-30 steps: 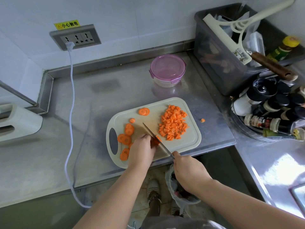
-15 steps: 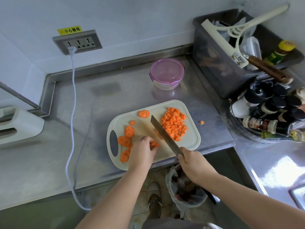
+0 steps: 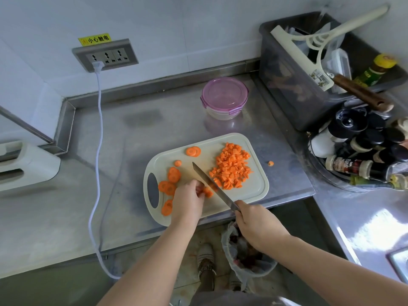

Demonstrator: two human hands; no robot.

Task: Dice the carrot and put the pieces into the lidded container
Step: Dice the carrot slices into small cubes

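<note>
Knife has come down onto carrot slices pinched by the curled left hand on the board, right hand wrapped around its handle; dicing looks midway, the next cut needs tucked fingertips, and the container sits lidded behind.

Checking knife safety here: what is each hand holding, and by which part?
The right hand grips the knife by its handle; the left hand holds down carrot pieces with its fingertips.

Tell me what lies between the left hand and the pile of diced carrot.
The knife, gripped by the right hand, slants across the board between left hand and diced carrot, in the head view.
</note>
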